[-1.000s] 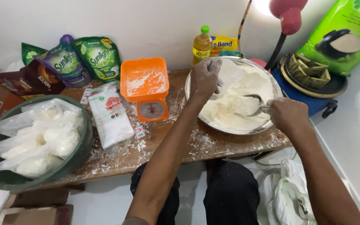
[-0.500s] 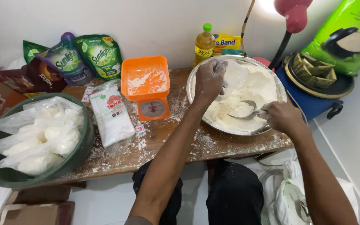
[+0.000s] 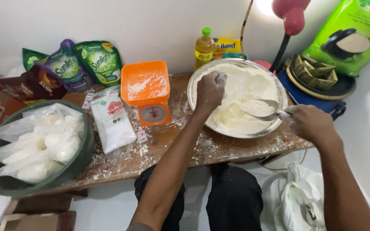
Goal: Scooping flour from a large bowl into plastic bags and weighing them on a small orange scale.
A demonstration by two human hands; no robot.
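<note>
A: How many big shiny metal bowls of white flour [image 3: 236,100] are there?

B: One. One orange plastic kitchen scale [image 3: 148,95] sits just left of that bowl.

A: And spoons?

B: One metal spoon [image 3: 262,110], inside the bowl.

A: Bottles?

B: One yellow oil bottle with a green cap [image 3: 203,48], just behind the bowl.

A: Bags?

B: Far left of the bowl, two green soap pouches [image 3: 101,60] and one purple pouch [image 3: 63,64]. One round green tub of clear bags [image 3: 80,160] too.

An orange scale [image 3: 147,92] stands beside a green basin [image 3: 82,156] of bags.
</note>
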